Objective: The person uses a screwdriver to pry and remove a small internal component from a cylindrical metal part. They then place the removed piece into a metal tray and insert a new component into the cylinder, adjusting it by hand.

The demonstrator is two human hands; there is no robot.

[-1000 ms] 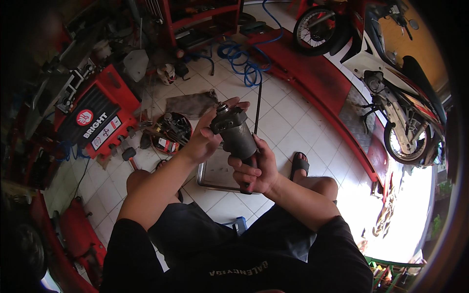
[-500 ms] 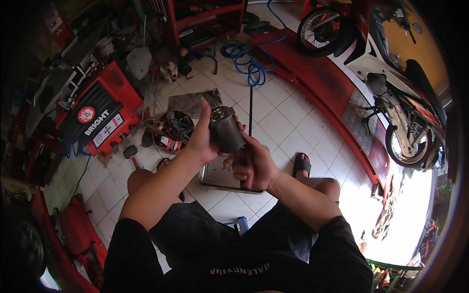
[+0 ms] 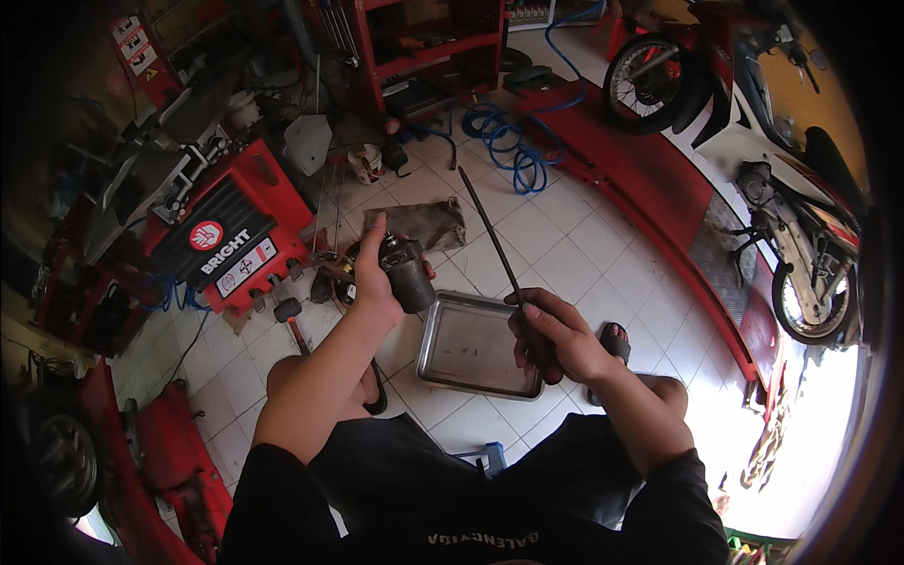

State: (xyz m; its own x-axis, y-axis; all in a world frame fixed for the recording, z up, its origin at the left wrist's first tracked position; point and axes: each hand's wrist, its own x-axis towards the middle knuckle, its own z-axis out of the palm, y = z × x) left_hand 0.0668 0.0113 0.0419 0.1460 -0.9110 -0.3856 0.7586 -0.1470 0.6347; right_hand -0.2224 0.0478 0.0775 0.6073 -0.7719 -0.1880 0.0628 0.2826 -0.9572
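My left hand (image 3: 375, 282) is closed around a dark grey, cylindrical metal part (image 3: 411, 284) with a flanged upper end. Its thumb points up along the side, and the fingers behind the part are mostly hidden. In my right hand (image 3: 560, 334) is a long screwdriver (image 3: 491, 232), gripped by its dark red handle. The thin dark shaft slants up and to the left, its tip apart from the metal part. Beneath and between both hands, a shallow rectangular metal tray (image 3: 426, 353) lies on the tiled floor with small dark specks inside.
A dirty cloth (image 3: 414, 224) lies beyond my left hand. A hammer (image 3: 289, 313) and a red machine (image 3: 231, 235) are to the left. Coiled blue hose (image 3: 518, 155) lies ahead, beside a red ramp (image 3: 650, 212). A motorcycle (image 3: 753, 160) stands at the right.
My hands have moved apart. The right hand with the screwdriver went right, away from the metal part, and the shaft now leans left. More of the tray shows.
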